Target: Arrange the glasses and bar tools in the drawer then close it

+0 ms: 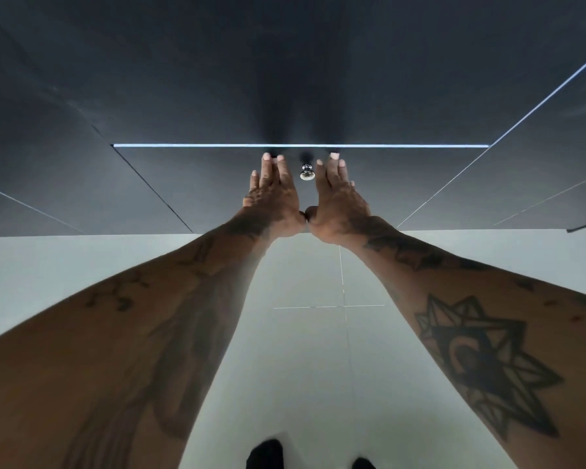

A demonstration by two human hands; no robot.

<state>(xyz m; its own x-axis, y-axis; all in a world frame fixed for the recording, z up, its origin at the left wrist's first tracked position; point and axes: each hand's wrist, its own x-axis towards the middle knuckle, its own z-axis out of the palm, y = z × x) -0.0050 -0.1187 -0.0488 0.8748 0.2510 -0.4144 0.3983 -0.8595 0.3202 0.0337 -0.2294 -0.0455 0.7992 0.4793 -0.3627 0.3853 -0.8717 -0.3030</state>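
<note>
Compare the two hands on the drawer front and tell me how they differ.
The left hand lies left of the knob, the right hand right of it. The left hand's fingers lean up and right; the right hand's lean up and left. Both are open and flat against the dark drawer front, thumbs meeting below the knob, neither gripping it.

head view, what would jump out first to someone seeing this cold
Two tattooed forearms reach up the middle, with the left hand and right hand pressed flat, open-palmed, against a dark drawer front, thumbs meeting. Between the fingers sits a small shiny knob, untouched. Just above runs a thin bright gap along the drawer's top edge, and below lies pale tiled floor.
</note>
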